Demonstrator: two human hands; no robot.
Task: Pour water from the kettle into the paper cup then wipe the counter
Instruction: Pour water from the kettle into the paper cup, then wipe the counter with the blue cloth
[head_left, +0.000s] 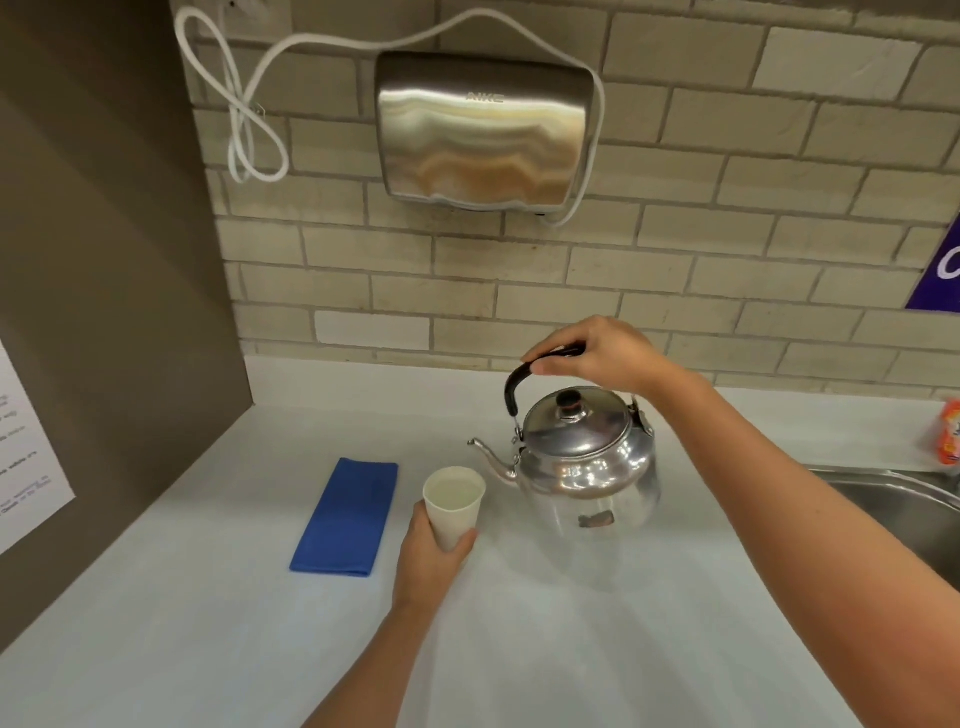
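Observation:
A shiny steel kettle (587, 467) with a black handle stands upright on the white counter (571, 649), spout pointing left. My right hand (602, 356) grips the top of its handle. Just left of the spout, my left hand (434, 558) holds a white paper cup (454, 512) from below and behind; the cup is upright and seems to hold some water. A folded blue cloth (345, 517) lies flat on the counter to the left of the cup.
A steel hand dryer (480, 130) with a looped white cord hangs on the tiled wall above. A brown side panel (104, 312) closes the left. A steel sink (904, 514) and an orange packet (948, 439) are at the right edge.

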